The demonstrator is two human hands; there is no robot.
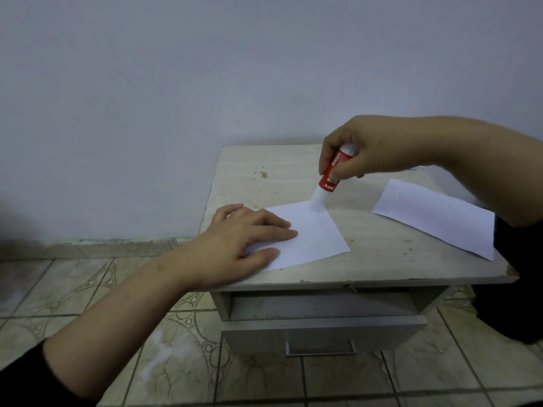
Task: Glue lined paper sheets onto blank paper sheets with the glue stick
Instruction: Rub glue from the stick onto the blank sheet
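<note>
Dim, flat, bluish indoor light; soft shadows fall under the hands. Focus is slightly soft, corners darken, and wide-angle distortion bends the edges.

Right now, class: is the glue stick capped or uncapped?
Uncapped. The glue stick, gripped by the right hand, shows its bare white end tilted down onto the far corner of the blank sheet.

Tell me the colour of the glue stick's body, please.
Red with white lettering, and a white end; the glue stick shows best in the head view, the only one.

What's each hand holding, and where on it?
Right hand grips the glue stick round its upper barrel, tip down on the paper sheet. Left hand holds nothing; it presses flat on the sheet's left part.
</note>
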